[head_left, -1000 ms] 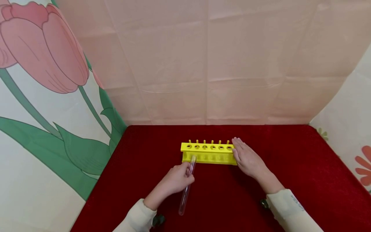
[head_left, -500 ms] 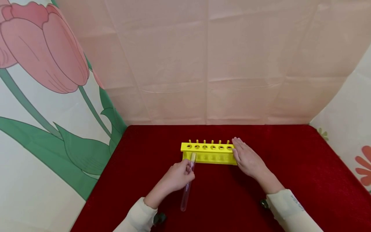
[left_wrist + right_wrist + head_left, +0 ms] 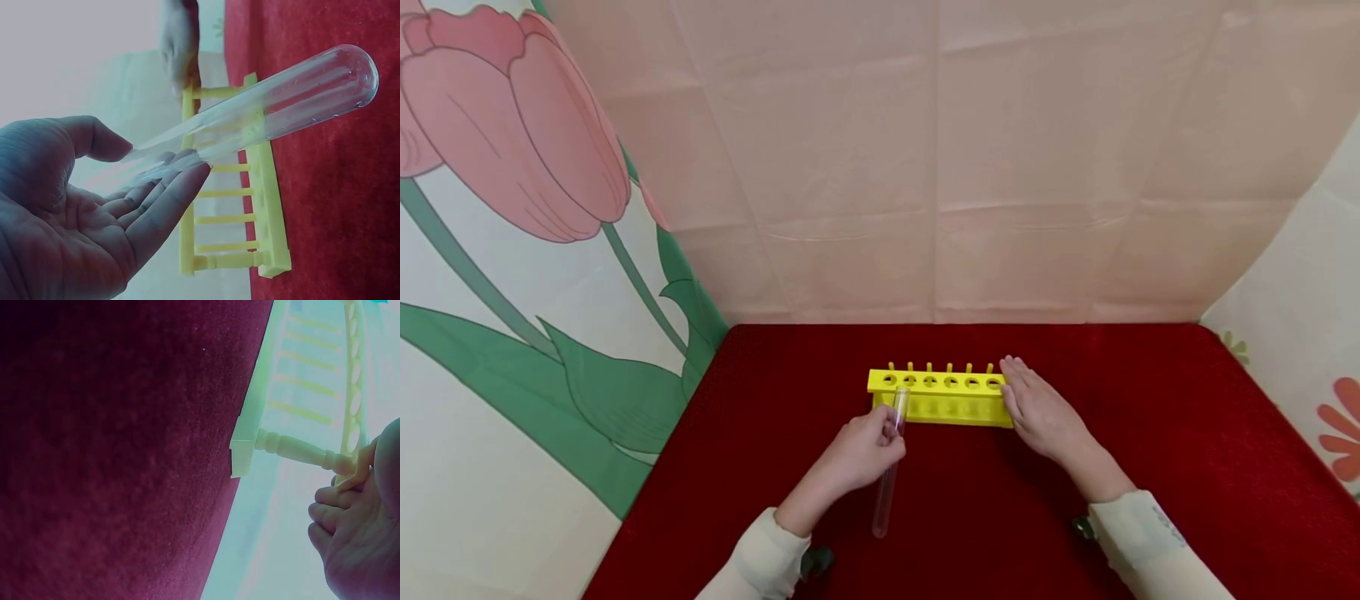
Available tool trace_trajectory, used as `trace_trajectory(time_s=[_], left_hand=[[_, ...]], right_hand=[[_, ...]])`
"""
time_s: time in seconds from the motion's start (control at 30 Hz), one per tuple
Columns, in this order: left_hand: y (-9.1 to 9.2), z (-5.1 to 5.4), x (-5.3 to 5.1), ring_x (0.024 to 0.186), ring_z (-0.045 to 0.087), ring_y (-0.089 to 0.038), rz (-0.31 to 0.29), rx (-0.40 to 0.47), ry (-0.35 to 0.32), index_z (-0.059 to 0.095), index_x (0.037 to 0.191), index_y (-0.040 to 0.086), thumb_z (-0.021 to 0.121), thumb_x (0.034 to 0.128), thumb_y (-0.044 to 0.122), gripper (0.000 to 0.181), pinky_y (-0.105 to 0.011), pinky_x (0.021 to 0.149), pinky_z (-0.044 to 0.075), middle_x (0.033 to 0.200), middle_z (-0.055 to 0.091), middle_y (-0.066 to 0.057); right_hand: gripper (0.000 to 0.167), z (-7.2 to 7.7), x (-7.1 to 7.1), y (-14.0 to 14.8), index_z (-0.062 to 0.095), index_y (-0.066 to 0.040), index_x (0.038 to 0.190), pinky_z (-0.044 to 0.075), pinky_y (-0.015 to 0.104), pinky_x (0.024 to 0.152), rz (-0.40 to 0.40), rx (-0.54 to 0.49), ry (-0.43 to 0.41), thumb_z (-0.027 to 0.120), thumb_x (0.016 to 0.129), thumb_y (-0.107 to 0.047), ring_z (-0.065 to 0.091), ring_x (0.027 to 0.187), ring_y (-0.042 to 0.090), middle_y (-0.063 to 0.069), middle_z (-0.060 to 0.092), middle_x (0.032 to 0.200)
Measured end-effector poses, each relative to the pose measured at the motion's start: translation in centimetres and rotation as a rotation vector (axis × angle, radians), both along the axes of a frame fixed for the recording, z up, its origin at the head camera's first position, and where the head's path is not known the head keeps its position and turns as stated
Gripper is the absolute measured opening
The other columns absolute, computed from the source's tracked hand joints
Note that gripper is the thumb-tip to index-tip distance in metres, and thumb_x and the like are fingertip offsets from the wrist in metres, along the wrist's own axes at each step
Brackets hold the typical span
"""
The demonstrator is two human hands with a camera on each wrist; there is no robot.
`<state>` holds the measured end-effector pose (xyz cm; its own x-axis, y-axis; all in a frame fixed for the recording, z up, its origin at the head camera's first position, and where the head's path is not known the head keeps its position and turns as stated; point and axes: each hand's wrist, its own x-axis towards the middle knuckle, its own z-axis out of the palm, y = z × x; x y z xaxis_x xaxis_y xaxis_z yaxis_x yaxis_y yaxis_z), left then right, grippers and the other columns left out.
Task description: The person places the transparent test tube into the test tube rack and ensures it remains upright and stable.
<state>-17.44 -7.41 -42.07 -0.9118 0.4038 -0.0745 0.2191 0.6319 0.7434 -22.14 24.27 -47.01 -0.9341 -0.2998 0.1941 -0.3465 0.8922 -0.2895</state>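
Observation:
A clear glass test tube (image 3: 885, 500) slants from my left hand (image 3: 859, 452), pinched between thumb and fingers. Its rounded end points down and towards me; in the left wrist view that rounded end of the test tube (image 3: 312, 94) looks bare. The upper end overlaps the front of a yellow test tube rack (image 3: 958, 408), and I cannot tell whether they touch. The rack stands upright with a row of holes and a row of pegs behind. My right hand (image 3: 1047, 417) holds its right end, thumb in front and fingers extended behind; the right wrist view shows this corner of the rack (image 3: 356, 475).
A red cloth (image 3: 985, 517) covers the table. A pink sheet (image 3: 940, 167) hangs behind its far edge, and a tulip-printed sheet (image 3: 572, 292) hangs on the left. Another floral sheet (image 3: 1315, 275) is on the right. A dark object shows beneath each cuff.
My left hand has moved the test tube slightly up and forward, so its upper end now overlaps the rack's top bar. The right hand and the rack have stayed put.

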Motion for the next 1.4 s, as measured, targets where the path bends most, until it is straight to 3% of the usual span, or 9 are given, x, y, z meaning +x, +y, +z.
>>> trace_trajectory(time_s=[0.4,1.4], left_hand=[[0.3,0.4,-0.2,0.067,0.050,-0.010,0.003,0.014,0.010,0.056,0.124,0.009,0.058,0.0978,0.020,0.028,-0.024,0.056,0.044,0.091,0.061,0.002],[1.4,1.5,-0.9,0.089,0.060,-0.011,0.030,0.089,0.007,0.057,0.126,0.012,0.060,0.0986,0.025,0.031,-0.029,0.073,0.052,0.104,0.064,0.003]], right_hand=[[0.054,0.0,0.0,-0.1,0.031,0.010,0.153,0.026,0.059,0.118,-0.001,-0.007,0.010,0.036,0.111,-0.023,0.027,0.149,0.043,0.028,0.031,0.159],[0.055,0.1,0.1,-0.2,0.030,0.009,0.154,0.025,0.058,0.118,-0.016,-0.010,0.003,0.039,0.110,-0.023,0.026,0.149,0.042,0.028,0.030,0.160]])
